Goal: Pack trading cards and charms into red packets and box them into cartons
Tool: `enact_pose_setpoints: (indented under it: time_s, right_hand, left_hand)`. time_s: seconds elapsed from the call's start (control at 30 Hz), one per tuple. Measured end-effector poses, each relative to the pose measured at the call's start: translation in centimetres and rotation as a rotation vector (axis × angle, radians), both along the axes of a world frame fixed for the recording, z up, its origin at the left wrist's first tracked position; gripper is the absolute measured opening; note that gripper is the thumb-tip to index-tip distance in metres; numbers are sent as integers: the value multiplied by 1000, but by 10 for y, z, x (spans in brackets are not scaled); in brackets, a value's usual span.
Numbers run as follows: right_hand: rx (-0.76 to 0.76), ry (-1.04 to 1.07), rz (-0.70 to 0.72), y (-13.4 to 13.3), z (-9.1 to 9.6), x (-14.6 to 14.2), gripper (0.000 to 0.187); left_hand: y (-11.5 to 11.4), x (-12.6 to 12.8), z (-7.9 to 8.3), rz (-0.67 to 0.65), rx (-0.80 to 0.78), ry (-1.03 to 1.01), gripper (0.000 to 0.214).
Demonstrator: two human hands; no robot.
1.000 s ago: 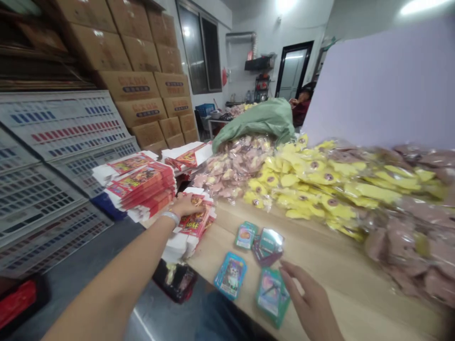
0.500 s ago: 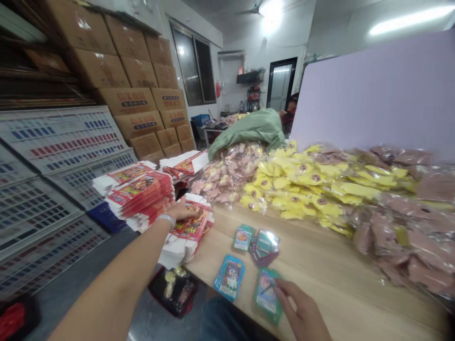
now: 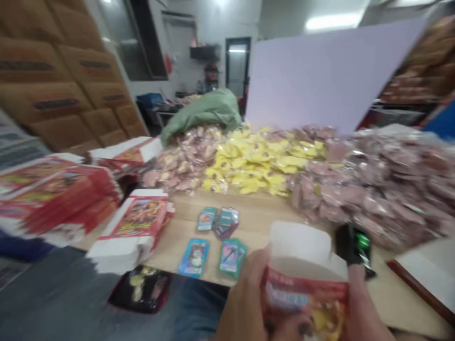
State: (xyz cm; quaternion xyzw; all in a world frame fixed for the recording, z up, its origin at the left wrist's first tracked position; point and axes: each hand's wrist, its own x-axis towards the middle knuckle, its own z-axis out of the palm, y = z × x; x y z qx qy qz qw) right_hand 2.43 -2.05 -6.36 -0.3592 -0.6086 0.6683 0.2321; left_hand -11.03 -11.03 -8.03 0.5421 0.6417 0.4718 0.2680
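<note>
Between my two hands is a red printed carton (image 3: 305, 296) with its white top flaps standing up. My left hand (image 3: 245, 300) is closed on the carton's left side, and my right hand (image 3: 366, 303) grips its right side. Just beyond my right thumb is a shiny black packet with a green spot (image 3: 355, 244); whether I touch it cannot be made out. Small card piles lie left of the carton: green cards (image 3: 231, 258), blue cards (image 3: 194, 257), orange-picture cards (image 3: 206, 219) and purple-edged cards (image 3: 226, 221). Motion blurs the hands.
Flat red-and-white cartons (image 3: 138, 215) are stacked at left, beside a larger carton pile (image 3: 67, 194). Bagged yellow pieces (image 3: 256, 161) and bagged pink pieces (image 3: 384, 180) heap across the back. A black tray (image 3: 140, 289) sits below the table edge. A white-and-brown box piece (image 3: 426, 274) lies at right.
My view has swung right. My left hand has left the flat carton stack, my right hand has left the green cards, and both now hold a carton with its flaps up.
</note>
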Motion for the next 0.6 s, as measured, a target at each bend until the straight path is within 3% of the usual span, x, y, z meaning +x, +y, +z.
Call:
enact_pose_setpoints:
  time_s: [0.07, 0.17, 0.23, 0.37, 0.47, 0.53, 0.6]
  right_hand:
    - [-261, 28, -50, -7, 0, 28, 66]
    - [-742, 175, -118, -11, -14, 43, 54]
    - [-881, 239, -165, -8, -25, 40, 47]
    - [-942, 267, -127, -1, -23, 31, 47]
    - [-909, 223, -117, 0, -16, 29, 46]
    - [-768, 184, -147, 1, -18, 31, 37]
    - [-607, 130, -119, 4, -25, 35, 33]
  left_hand:
    - [1, 5, -15, -131, -58, -157, 70]
    - [8, 11, -36, -274, -153, -290, 58]
    - [14, 10, -39, -289, -211, -316, 57]
    - [21, -4, -18, -338, -213, -234, 63]
    - [24, -11, -9, -373, -95, -9, 42]
    - [27, -10, -21, -381, -112, 41, 26]
    - [30, -7, -44, -390, -216, -48, 17]
